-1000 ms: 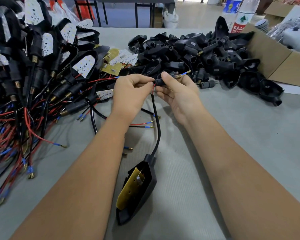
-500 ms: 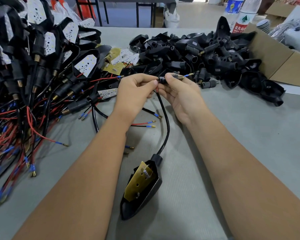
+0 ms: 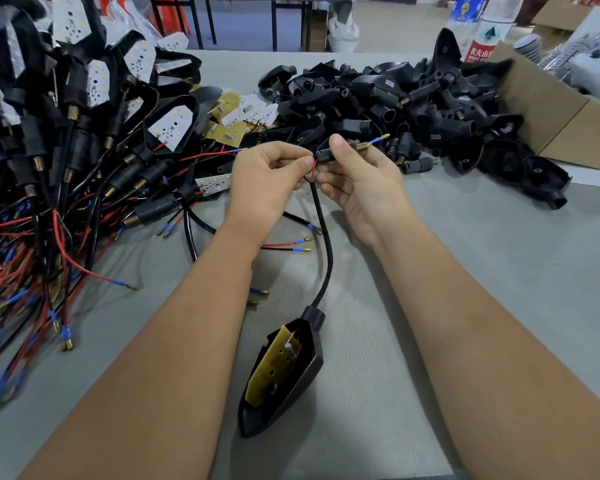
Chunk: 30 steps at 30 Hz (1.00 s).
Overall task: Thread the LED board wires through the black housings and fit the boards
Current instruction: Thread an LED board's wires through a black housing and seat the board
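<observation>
Two bare hands at work: left hand (image 3: 267, 178) pinching the thin red wire (image 3: 314, 169), right hand (image 3: 355, 174) gripping one small black tubular sleeve (image 3: 326, 155) with brass threaded tip (image 3: 361, 146). One black teardrop housing (image 3: 291, 393) holding one yellow LED board (image 3: 274, 365), lying on the grey bench (image 3: 482, 271). Since a second ago, housing dragged nearer the hands, more wire through the sleeve.

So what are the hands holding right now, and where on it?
The right hand grips a small black stem piece at its middle, brass thread poking out. The left hand pinches the wires just below it.
</observation>
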Each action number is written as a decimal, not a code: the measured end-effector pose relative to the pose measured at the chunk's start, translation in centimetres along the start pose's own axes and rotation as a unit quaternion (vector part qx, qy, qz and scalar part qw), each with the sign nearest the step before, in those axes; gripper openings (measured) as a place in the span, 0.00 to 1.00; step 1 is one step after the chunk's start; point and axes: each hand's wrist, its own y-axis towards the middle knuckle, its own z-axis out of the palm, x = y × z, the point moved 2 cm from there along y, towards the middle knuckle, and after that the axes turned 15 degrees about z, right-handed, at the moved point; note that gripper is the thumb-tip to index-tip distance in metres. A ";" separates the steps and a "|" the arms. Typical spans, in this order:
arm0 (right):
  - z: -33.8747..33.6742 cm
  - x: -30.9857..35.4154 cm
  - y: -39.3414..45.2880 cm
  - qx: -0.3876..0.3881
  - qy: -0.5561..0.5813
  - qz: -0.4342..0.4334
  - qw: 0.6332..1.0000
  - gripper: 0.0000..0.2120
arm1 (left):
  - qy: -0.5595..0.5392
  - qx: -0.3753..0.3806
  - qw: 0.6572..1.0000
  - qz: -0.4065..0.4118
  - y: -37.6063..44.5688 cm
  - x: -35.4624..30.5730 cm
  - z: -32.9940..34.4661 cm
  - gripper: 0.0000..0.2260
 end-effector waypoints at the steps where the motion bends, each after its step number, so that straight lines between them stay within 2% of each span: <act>1: 0.0 0.0 0.0 -0.003 -0.007 -0.004 1.000 0.08 | 0.002 0.005 1.000 0.005 0.0 -0.1 0.0 0.10; 6: 0.1 0.0 0.1 -0.013 -0.026 -0.010 1.000 0.09 | -0.003 0.023 1.000 0.003 -0.1 -0.1 0.0 0.08; 13: -0.1 -0.2 0.3 0.020 0.030 0.017 0.999 0.09 | -0.046 -0.010 0.996 -0.073 -0.2 0.3 0.1 0.04; 15: -0.1 0.0 0.3 0.037 0.038 0.023 0.998 0.03 | -0.049 -0.018 0.996 -0.079 -0.2 0.4 0.1 0.05; 18: -0.1 0.1 0.2 0.056 0.044 0.019 0.997 0.06 | -0.051 -0.036 0.995 -0.077 -0.1 0.5 -0.1 0.06; 21: 0.1 0.0 0.2 0.041 0.010 0.009 0.999 0.02 | -0.056 -0.043 0.996 -0.062 0.0 0.5 -0.4 0.06; 22: 0.1 -0.1 0.2 0.028 -0.005 0.006 1.000 0.01 | -0.054 -0.041 0.996 -0.056 0.0 0.5 -0.5 0.06; 25: 0.2 -0.2 0.4 -0.001 -0.036 -0.006 0.999 0.05 | -0.039 -0.027 0.998 -0.038 -0.1 0.3 -0.6 0.07; 30: 0.1 -0.2 0.6 -0.017 -0.041 -0.003 0.999 0.07 | -0.011 0.004 1.000 -0.008 -0.1 -0.1 -0.4 0.08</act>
